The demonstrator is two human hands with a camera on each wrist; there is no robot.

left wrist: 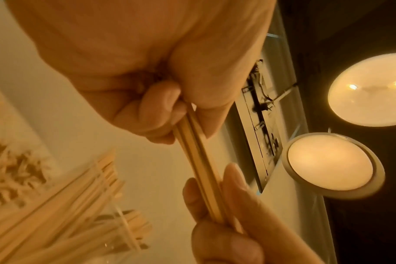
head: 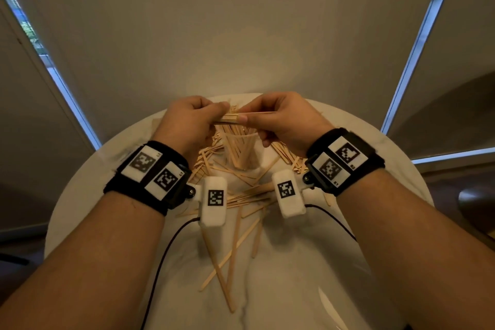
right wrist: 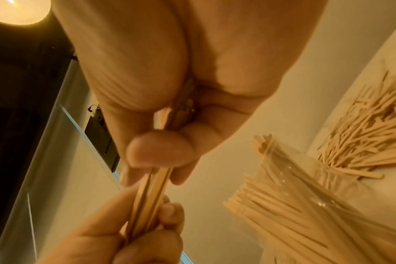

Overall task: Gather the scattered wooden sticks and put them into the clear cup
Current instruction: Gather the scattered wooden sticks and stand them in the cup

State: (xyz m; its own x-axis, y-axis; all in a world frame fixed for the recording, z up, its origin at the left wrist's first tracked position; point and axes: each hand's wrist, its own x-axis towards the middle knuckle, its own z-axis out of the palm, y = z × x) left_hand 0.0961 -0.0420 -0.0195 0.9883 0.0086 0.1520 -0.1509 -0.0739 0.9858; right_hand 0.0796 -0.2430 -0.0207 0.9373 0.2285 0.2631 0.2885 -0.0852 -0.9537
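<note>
A small bundle of wooden sticks [head: 229, 118] is held level above the clear cup [head: 241, 151], which stands on the round white table [head: 321, 262] and holds several sticks. My left hand [head: 199, 118] pinches one end of the bundle [left wrist: 199, 160] and my right hand [head: 270, 115] pinches the other end [right wrist: 149, 192]. More loose sticks [head: 235, 244] lie scattered around the cup and toward the near edge. The wrist views show the cup of sticks [right wrist: 317, 205] just below the hands, with a pile of loose sticks [right wrist: 369, 139] beyond it.
The table ends in a curved rim close behind the hands, with a wall and blinds beyond. Black cables [head: 166, 249] run across the table near my forearms. Glowing round lamps [left wrist: 330, 166] show in the left wrist view.
</note>
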